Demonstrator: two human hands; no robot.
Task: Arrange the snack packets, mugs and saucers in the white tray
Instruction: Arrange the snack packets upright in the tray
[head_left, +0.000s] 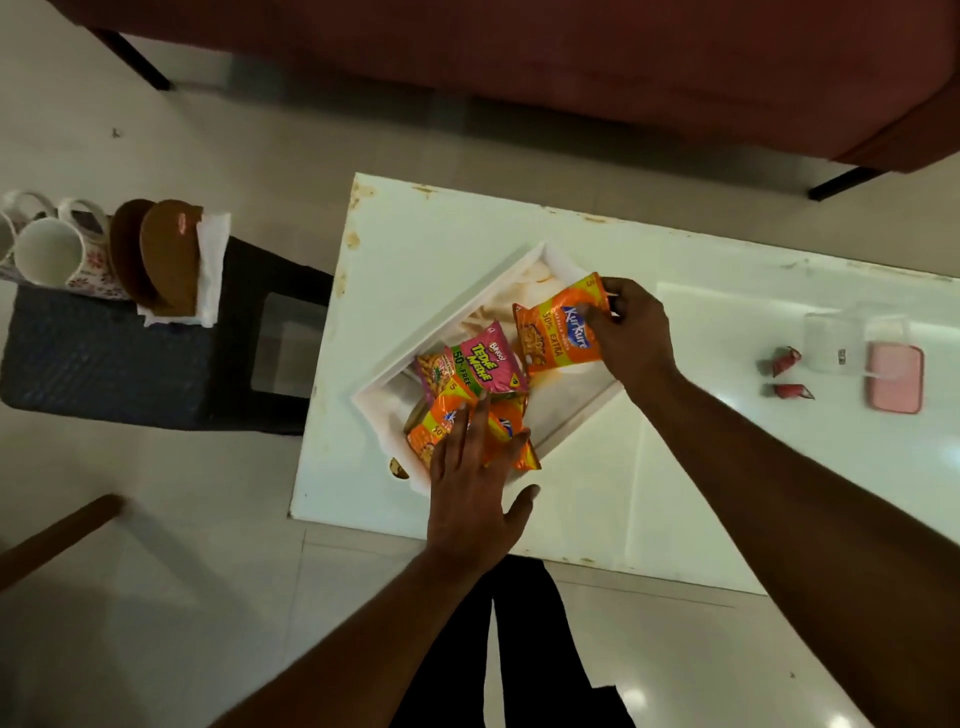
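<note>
A white tray lies turned at an angle on the white table. Inside it a pink snack packet lies over two orange packets at the near-left corner. My left hand rests flat with straight fingers on those orange packets. My right hand pinches another orange snack packet over the tray's far half. White flowered mugs and brown saucers stand on a dark stool at the left, apart from the tray.
The dark woven stool stands left of the table, a napkin under the saucers. At the table's right lie two red wrapped sweets, a clear container and a pink case. A red sofa lies beyond.
</note>
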